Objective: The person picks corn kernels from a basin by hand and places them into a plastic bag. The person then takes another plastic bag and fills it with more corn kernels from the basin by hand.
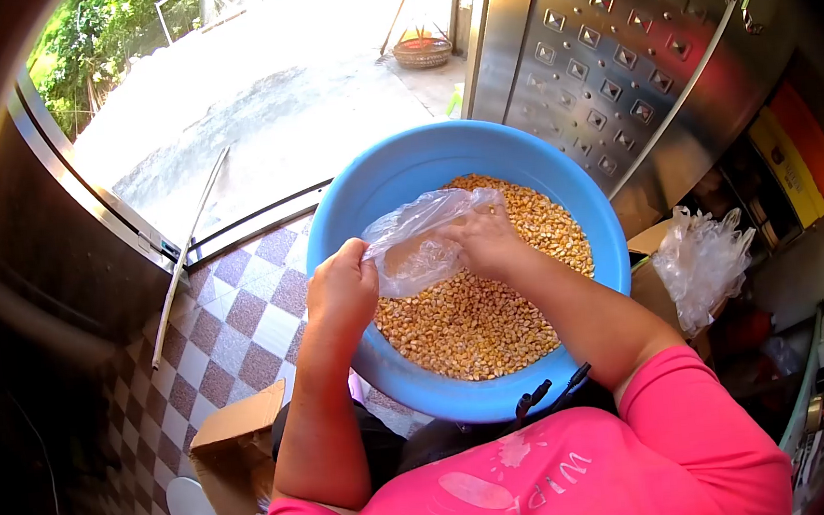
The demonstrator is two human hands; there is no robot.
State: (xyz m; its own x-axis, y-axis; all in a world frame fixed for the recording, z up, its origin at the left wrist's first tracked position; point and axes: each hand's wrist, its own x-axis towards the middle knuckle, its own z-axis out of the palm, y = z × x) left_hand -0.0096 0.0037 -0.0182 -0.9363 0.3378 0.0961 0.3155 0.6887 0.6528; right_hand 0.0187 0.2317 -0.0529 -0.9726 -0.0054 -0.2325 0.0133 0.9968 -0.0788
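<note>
A clear plastic bag (401,268) is stretched between my two hands above a big blue basin (357,179). Dried corn kernels (495,324) cover the basin's bottom in a thick layer. At the bag's left end, my left hand (344,280) is closed on its edge, by the basin's left rim. My right hand (480,240) grips the bag's right side over the corn, its fingertips partly covered by the film. The bag's mouth looks partly spread, and I make out no kernels inside it.
A cardboard box (237,431) stands on the checkered floor at the lower left. More plastic bags (701,264) are bunched at the right. A long stick (185,261) leans across the doorway, beside a patterned metal door (600,59). Outside sits a wicker basket (422,51).
</note>
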